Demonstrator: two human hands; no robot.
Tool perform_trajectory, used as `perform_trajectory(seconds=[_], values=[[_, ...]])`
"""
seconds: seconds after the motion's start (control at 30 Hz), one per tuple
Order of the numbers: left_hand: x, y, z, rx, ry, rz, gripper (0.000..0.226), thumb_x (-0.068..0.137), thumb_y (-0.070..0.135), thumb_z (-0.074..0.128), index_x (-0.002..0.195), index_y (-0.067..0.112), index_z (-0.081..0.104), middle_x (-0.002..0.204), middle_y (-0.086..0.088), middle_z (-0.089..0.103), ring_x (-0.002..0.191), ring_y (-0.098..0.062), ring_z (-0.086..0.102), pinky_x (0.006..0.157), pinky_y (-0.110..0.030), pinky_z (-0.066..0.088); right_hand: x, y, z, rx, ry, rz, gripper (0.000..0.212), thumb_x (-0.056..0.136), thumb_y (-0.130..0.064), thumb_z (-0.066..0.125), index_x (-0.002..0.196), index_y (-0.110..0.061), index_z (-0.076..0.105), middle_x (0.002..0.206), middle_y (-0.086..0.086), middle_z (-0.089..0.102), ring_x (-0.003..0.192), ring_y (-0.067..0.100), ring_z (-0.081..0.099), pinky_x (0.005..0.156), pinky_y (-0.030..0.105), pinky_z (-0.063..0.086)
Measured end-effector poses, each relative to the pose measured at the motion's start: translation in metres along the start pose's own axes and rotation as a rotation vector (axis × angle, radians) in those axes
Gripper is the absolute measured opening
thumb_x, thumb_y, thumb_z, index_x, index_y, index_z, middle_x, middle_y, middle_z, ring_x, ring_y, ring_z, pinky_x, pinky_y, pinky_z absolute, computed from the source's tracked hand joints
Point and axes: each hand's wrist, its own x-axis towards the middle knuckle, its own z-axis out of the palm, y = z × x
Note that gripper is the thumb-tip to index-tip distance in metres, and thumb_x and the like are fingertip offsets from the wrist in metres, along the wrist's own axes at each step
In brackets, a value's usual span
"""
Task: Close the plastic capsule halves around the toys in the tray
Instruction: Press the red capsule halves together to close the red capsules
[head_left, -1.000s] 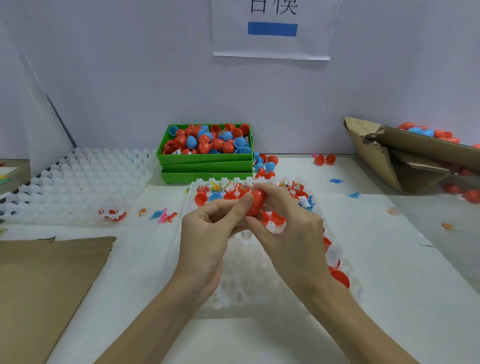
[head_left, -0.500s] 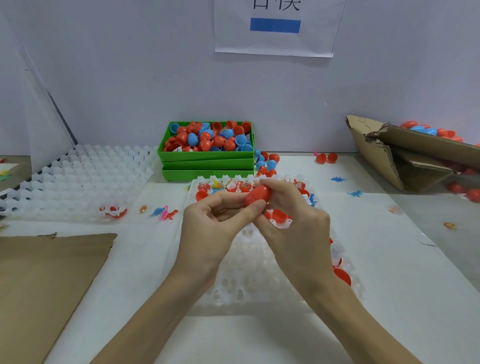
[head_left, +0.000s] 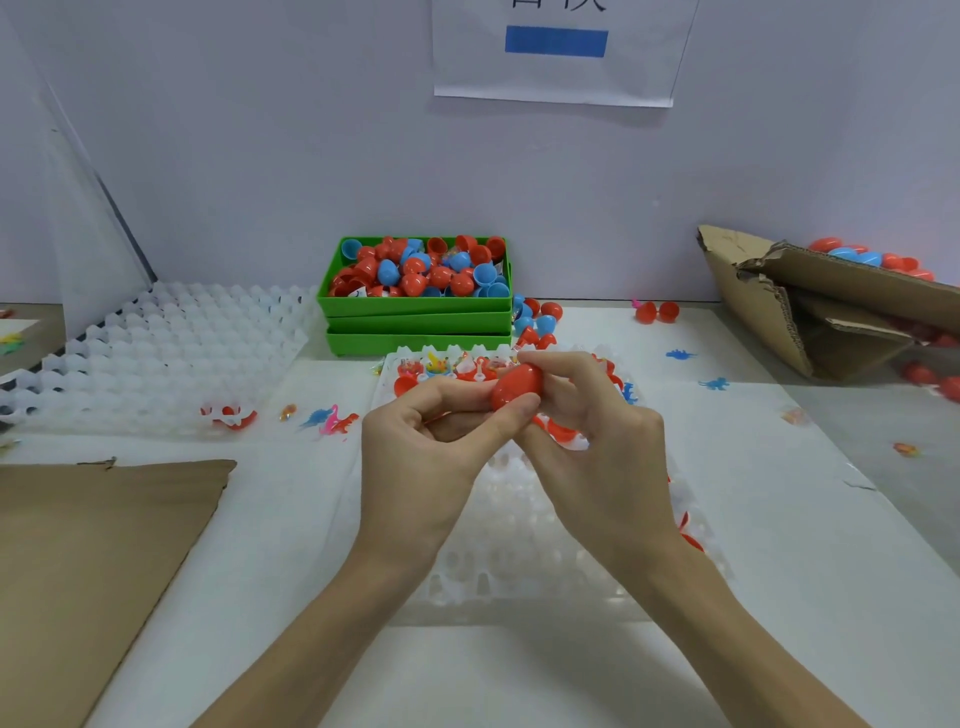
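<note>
In the middle of the frame, the left hand (head_left: 421, 441) and right hand (head_left: 597, 441) pinch one small red plastic egg-shaped capsule (head_left: 517, 385) with curled fingers, above the white plastic bumpy tray (head_left: 519, 545). I think it is being squeezed shut. Next, put it down and take another open half.

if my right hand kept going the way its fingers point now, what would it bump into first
Probably the green bin of capsule halves: the right hand, gripping the red capsule, points up-left across the tray. Depth is unclear.
</note>
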Motion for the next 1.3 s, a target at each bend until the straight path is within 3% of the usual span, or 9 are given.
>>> perform_trajectory(seconds=[0.2, 0.3, 0.43, 0.7, 0.9, 1.03, 1.17, 1.3], values=[[0.002, -0.004, -0.001, -0.054, -0.032, -0.1, 0.023, 0.079, 0.029, 0.086, 0.098, 0.016, 0.082, 0.093, -0.001, 0.081, 0.091, -0.018, 0.079, 0.077, -0.019, 0.06, 0.002, 0.003, -0.003, -0.018, -0.081, 0.044, 0.037, 0.085, -0.015, 0.082, 0.119, -0.014, 0.065, 0.103, -0.022, 0.068, 0.104, -0.009, 0.066, 0.085, 0.003, 0.049], [0.007, -0.001, -0.003, -0.27, -0.156, -0.322, 0.03, 0.083, 0.032, 0.081, 0.103, 0.009, 0.083, 0.103, -0.013, 0.08, 0.099, -0.022, 0.077, 0.083, -0.024, 0.06, 0.002, 0.002, -0.002, -0.152, -0.057, -0.032, 0.044, 0.085, -0.021, 0.083, 0.125, -0.012, 0.066, 0.105, -0.011, 0.075, 0.098, 0.005, 0.07, 0.086, 0.004, 0.047], [0.012, 0.0, -0.003, -0.59, -0.254, -0.591, 0.034, 0.077, 0.035, 0.08, 0.096, 0.008, 0.084, 0.097, -0.014, 0.079, 0.088, -0.018, 0.078, 0.078, -0.029, 0.062, 0.002, 0.0, -0.001, -0.213, 0.01, -0.117, 0.054, 0.086, -0.026, 0.079, 0.133, -0.004, 0.065, 0.124, 0.005, 0.073, 0.106, 0.011, 0.069, 0.097, 0.006, 0.042], [0.013, -0.001, -0.003, -0.557, -0.257, -0.554, 0.036, 0.082, 0.038, 0.076, 0.099, 0.007, 0.084, 0.103, -0.017, 0.079, 0.093, -0.02, 0.079, 0.081, -0.029, 0.062, 0.001, -0.002, -0.001, -0.227, 0.072, -0.143, 0.056, 0.08, -0.018, 0.086, 0.13, -0.002, 0.067, 0.111, 0.002, 0.077, 0.099, -0.003, 0.061, 0.094, -0.001, 0.039], [0.013, 0.0, -0.005, -0.52, -0.251, -0.532, 0.041, 0.087, 0.041, 0.075, 0.109, 0.007, 0.082, 0.113, -0.02, 0.077, 0.104, -0.024, 0.077, 0.086, -0.03, 0.061, 0.0, -0.003, 0.0, -0.173, 0.055, -0.141, 0.057, 0.082, -0.017, 0.085, 0.133, -0.003, 0.065, 0.112, -0.002, 0.075, 0.098, -0.003, 0.064, 0.093, 0.005, 0.045], [0.013, 0.0, -0.006, -0.52, -0.247, -0.517, 0.04, 0.088, 0.039, 0.075, 0.111, 0.007, 0.081, 0.115, -0.02, 0.076, 0.107, -0.025, 0.076, 0.087, -0.03, 0.061, -0.002, 0.0, 0.003, -0.139, 0.055, -0.128, 0.055, 0.085, -0.018, 0.083, 0.135, -0.005, 0.063, 0.114, -0.015, 0.066, 0.102, -0.006, 0.062, 0.095, 0.008, 0.047], [0.015, 0.002, -0.007, -0.598, -0.227, -0.542, 0.032, 0.085, 0.033, 0.078, 0.108, 0.011, 0.083, 0.115, -0.017, 0.077, 0.106, -0.022, 0.077, 0.083, -0.027, 0.062, -0.003, 0.001, 0.003, 0.146, 0.019, -0.011, 0.036, 0.099, -0.007, 0.063, 0.135, -0.007, 0.064, 0.123, -0.014, 0.069, 0.114, 0.0, 0.067, 0.098, 0.019, 0.052], [0.016, 0.003, -0.008, -0.566, -0.218, -0.562, 0.033, 0.079, 0.036, 0.08, 0.103, 0.013, 0.084, 0.111, -0.019, 0.078, 0.101, -0.024, 0.078, 0.078, -0.027, 0.063, 0.003, 0.004, -0.001, 0.388, 0.059, 0.168, 0.025, 0.099, -0.005, 0.064, 0.123, -0.008, 0.072, 0.114, -0.001, 0.076, 0.109, 0.015, 0.072, 0.095, 0.031, 0.058]])
